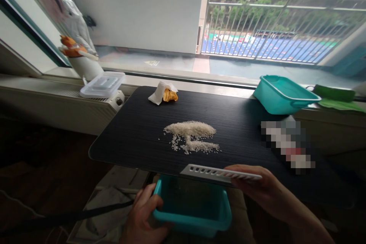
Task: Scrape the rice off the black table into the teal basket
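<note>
Near rice (190,130) — teal tub (193,222), white scraper (221,174).

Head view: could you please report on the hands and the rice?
Left hand grips teal plastic bin below edge of black table. Right hand holds white slotted plastic scraper. White rice pile mid-table, beyond scraper.

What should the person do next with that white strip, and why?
Probably lift the white slotted strip in the right hand past the rice pile and drag it back: the left hand holds a teal bin below the near edge of the black table.
</note>
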`<action>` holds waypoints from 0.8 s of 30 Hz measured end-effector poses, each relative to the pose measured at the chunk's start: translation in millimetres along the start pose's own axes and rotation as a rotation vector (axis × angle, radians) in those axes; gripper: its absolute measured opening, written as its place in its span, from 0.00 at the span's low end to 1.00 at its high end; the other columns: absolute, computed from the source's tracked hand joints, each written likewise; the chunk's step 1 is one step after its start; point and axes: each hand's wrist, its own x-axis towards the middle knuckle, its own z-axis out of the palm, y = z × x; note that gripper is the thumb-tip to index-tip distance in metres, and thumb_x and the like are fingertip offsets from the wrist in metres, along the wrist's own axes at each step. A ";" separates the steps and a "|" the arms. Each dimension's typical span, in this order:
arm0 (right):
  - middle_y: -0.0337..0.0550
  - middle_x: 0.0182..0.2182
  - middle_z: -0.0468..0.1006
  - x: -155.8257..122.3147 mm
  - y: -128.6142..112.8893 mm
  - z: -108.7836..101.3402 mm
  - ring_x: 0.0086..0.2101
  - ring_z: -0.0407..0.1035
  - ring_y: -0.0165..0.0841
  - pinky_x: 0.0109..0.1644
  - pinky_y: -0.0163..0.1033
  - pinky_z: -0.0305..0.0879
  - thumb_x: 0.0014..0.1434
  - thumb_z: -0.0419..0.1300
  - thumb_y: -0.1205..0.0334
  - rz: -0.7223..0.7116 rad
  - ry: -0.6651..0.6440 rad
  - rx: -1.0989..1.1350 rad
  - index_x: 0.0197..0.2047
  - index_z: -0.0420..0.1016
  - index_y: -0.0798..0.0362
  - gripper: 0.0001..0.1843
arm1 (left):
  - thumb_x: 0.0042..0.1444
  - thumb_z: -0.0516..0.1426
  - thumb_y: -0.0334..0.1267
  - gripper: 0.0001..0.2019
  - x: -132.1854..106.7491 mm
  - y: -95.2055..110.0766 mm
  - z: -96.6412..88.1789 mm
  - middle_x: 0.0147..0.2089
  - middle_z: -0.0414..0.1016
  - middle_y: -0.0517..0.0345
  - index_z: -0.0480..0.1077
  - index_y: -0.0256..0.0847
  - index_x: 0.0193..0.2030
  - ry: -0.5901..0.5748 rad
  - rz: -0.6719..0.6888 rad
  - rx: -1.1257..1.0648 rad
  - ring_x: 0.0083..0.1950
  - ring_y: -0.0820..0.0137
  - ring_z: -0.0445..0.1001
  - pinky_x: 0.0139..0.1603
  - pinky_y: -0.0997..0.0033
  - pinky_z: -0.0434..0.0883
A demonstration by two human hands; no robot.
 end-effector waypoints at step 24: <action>0.43 0.40 0.85 12.9 2.3 2.8 0.38 0.77 0.39 0.40 0.36 0.72 0.65 0.58 0.56 0.005 0.068 -0.041 0.46 0.82 0.51 0.14 | 0.40 0.63 0.29 0.11 2.7 -2.4 -3.0 0.47 0.76 0.56 0.65 0.44 0.25 -0.005 0.039 0.004 0.46 0.63 0.76 0.44 0.68 0.74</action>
